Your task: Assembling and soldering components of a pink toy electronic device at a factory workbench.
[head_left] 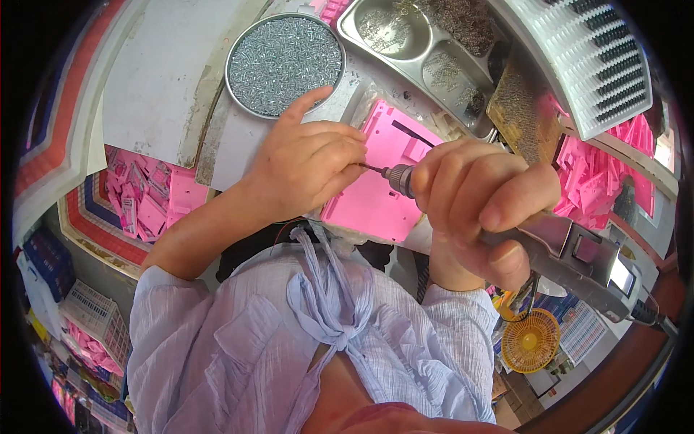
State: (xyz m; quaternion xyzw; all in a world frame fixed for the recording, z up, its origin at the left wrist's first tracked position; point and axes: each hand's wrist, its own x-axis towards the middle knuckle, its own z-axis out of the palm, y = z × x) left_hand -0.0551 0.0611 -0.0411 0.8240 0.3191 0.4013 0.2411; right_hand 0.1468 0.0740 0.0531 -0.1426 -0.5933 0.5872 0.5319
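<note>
My right hand [491, 202] is wrapped round a dark electric screwdriver [571, 249], its cable leading off at the lower right. The thin bit [372, 168] points left from a knurled metal collar. My left hand [303, 163] is bent in a pinch at the bit's tip, one finger stretched out toward the round pan. Whatever its fingertips hold is too small to make out. Below both hands lies a flat pink plastic panel [369, 206] with slots and small raised parts. A round metal pan [230, 69] full of small silvery screws or pins stands beyond my left hand.
A steel tray [434, 32] with compartments of small metal parts sits at the far side. A white bristled rack [585, 65] hangs over the upper right. Pink plastic parts are heaped at the left [141, 195] and right [600, 170]. A yellow basket [531, 340] is lower right.
</note>
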